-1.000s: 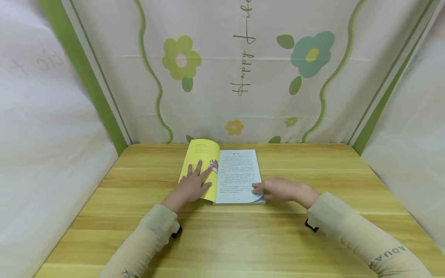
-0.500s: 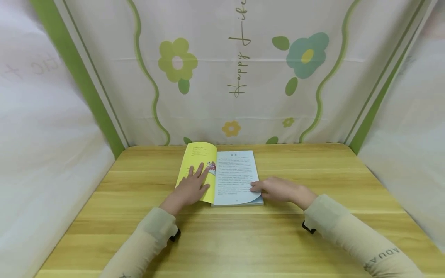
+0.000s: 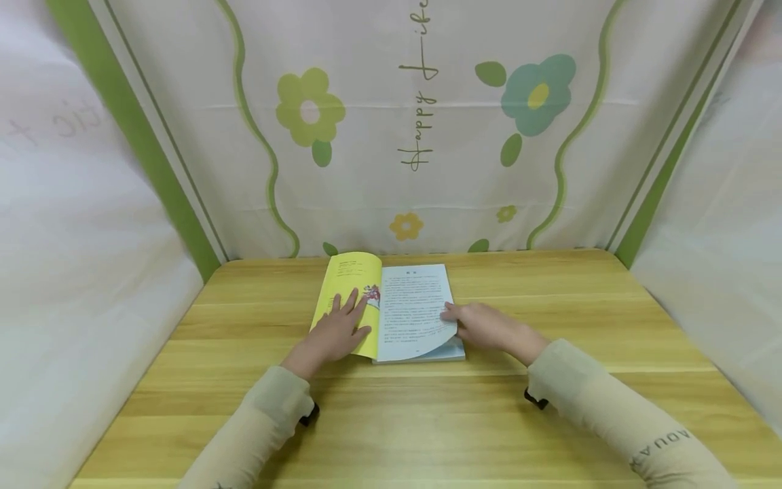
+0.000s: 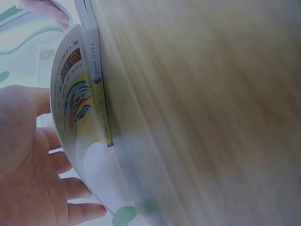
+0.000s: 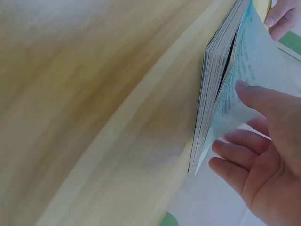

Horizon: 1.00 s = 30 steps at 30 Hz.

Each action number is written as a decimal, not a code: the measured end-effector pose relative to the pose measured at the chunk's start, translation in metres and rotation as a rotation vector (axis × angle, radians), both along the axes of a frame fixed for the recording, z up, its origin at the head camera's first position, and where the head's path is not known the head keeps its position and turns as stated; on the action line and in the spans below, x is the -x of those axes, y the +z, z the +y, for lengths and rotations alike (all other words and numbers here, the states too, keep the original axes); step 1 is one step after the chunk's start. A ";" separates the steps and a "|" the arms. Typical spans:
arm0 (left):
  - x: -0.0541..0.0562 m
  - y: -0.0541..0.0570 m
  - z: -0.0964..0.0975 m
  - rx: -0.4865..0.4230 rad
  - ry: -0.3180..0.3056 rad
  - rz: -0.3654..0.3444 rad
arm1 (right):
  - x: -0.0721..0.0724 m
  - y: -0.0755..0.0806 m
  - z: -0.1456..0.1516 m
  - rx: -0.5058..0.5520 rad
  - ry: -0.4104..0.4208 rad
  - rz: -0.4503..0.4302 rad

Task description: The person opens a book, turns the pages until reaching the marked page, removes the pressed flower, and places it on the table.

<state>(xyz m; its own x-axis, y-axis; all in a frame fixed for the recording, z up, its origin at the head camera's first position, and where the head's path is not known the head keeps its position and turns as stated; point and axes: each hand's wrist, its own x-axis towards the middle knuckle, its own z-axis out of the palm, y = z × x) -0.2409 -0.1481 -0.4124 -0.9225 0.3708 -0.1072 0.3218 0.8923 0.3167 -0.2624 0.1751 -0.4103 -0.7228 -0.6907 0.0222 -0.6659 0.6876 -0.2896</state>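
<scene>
A book point(image 3: 391, 319) lies open on the bench point(image 3: 391, 421), about midway across and nearer the far edge. Its yellow cover point(image 3: 351, 272) is turned to the left, bowed near the fold, with small print and a little drawing point(image 3: 371, 293) on the inside. On the right is a pale printed page point(image 3: 412, 305).

The left hand point(image 3: 332, 333) rests on the inside of the cover with its fingers spread. In the left wrist view the outside of the cover shows a coloured picture point(image 4: 77, 103), and the spine point(image 4: 99, 89) is down beside the bench.

The right hand point(image 3: 491, 327) pinches the page at its outer edge, the thumb on the printed side and at least 1 finger behind it. The lower corner of the page is bent up off the pages beneath, and a bluish sheet point(image 3: 449, 348) shows under it. The right wrist view shows the gap between the raised page and the thick block point(image 5: 211, 89) of pages.

The person's 2 sleeves point(image 3: 250, 428) are pale, and a small black thing point(image 3: 309, 414) shows under each cuff. Behind the bench hangs a white cloth point(image 3: 366, 170) with sideways lettering point(image 3: 418, 102), a green flower point(image 3: 324, 102), a blue flower point(image 3: 525, 112) and a small orange flower point(image 3: 406, 226).
</scene>
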 end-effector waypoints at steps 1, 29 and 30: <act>0.000 0.000 0.000 -0.004 0.001 -0.001 | 0.000 0.000 -0.001 0.005 -0.018 0.000; 0.003 0.002 -0.004 -0.107 0.001 -0.049 | -0.008 -0.010 -0.057 0.565 -0.089 -0.543; 0.004 0.001 -0.004 -0.128 0.003 -0.048 | -0.009 -0.010 -0.060 0.550 -0.073 -0.538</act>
